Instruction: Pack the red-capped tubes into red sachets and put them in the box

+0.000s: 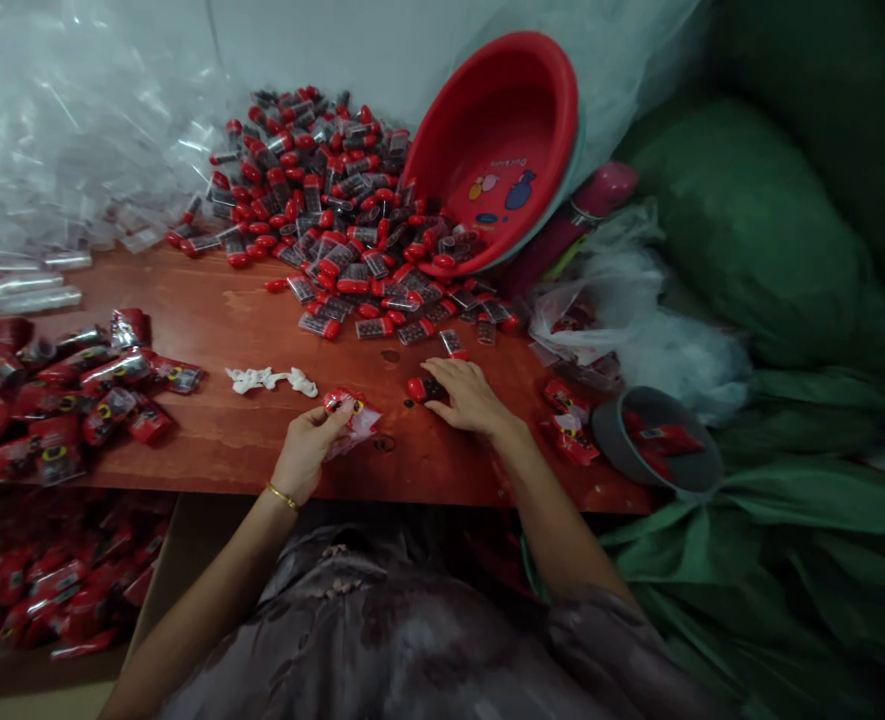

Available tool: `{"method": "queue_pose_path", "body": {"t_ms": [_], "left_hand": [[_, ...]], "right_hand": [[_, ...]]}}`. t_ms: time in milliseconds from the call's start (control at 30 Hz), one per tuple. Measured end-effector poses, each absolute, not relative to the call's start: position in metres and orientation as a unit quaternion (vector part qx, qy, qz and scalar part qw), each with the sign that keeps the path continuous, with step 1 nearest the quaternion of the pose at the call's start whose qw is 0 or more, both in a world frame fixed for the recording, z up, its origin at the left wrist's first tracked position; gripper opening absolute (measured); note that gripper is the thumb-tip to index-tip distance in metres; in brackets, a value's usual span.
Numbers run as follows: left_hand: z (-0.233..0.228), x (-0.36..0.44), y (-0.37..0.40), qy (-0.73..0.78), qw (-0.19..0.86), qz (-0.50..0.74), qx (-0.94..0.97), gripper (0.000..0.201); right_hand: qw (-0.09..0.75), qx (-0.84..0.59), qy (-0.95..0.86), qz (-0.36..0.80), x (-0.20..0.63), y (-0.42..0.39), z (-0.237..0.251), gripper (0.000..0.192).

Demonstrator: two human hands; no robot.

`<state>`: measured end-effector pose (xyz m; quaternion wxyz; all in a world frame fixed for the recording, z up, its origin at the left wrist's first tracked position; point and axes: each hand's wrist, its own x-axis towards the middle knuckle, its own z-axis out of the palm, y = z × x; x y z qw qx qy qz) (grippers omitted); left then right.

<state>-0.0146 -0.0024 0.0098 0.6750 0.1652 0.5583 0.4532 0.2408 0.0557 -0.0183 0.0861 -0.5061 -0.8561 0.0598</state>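
Between the thumb and fingers of my left hand (307, 445) is a small red plastic packet (353, 422), held just above the table near its front edge. To the right, my right hand (466, 393) reaches over the table with its fingers curled around a small red-capped tube (417, 389). The tube's dark body is partly hidden by the fingers. Beyond that hand, another red-capped tube (453, 344) lies at the near edge of a big heap of the same clear tubes (322, 200) with dark contents. A crumpled white strip (269, 380) lies left of the packet.
A red basin (517, 120) leans behind the heap. Filled red packets (59, 400) are piled at left, above a box of more packets (44, 590). Clear plastic sleeves (74, 130) fill the back left. At right stand a grey bowl (622, 440) and green sacks (749, 220).
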Motion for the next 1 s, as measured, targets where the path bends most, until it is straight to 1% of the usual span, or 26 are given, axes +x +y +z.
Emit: {"method": "queue_pose_path", "body": {"t_ms": [67, 200, 267, 333, 433, 500, 533, 600, 667, 800, 1000], "left_hand": [[0.009, -0.016, -0.004, 0.555, 0.676, 0.455, 0.168, 0.048], [0.004, -0.019, -0.005, 0.541, 0.671, 0.475, 0.177, 0.047], [0.004, -0.019, -0.005, 0.538, 0.678, 0.471, 0.171, 0.046], [0.006, -0.017, -0.004, 0.536, 0.687, 0.463, 0.162, 0.045], [0.011, -0.013, -0.003, 0.529, 0.694, 0.461, 0.162, 0.044], [0.014, -0.011, -0.004, 0.525, 0.694, 0.462, 0.172, 0.045], [0.015, -0.01, -0.005, 0.523, 0.694, 0.462, 0.177, 0.045], [0.017, -0.009, -0.007, 0.517, 0.696, 0.461, 0.188, 0.045], [0.019, -0.008, -0.008, 0.511, 0.698, 0.459, 0.2, 0.045], [0.019, -0.007, -0.009, 0.499, 0.693, 0.465, 0.234, 0.044], [0.01, -0.011, -0.01, 0.488, 0.666, 0.466, 0.318, 0.039]], "right_hand": [[0.092, -0.501, -0.858, 0.062, 0.241, 0.058, -0.022, 0.051], [0.121, -0.508, -0.851, 0.043, 0.244, 0.054, -0.031, 0.041], [0.146, -0.518, -0.842, 0.041, 0.245, 0.048, -0.036, 0.037], [0.191, -0.527, -0.826, 0.06, 0.243, 0.038, -0.04, 0.035], [0.3, -0.551, -0.766, 0.139, 0.232, 0.016, -0.039, 0.036], [0.365, -0.562, -0.706, 0.227, 0.22, -0.002, -0.032, 0.035], [0.384, -0.559, -0.679, 0.28, 0.214, -0.012, -0.026, 0.033], [0.387, -0.539, -0.648, 0.374, 0.201, -0.027, -0.011, 0.03], [0.374, -0.517, -0.638, 0.431, 0.19, -0.038, 0.003, 0.027], [0.354, -0.502, -0.624, 0.483, 0.176, -0.039, 0.016, 0.027], [0.346, -0.501, -0.592, 0.528, 0.168, -0.031, 0.013, 0.031]]}}
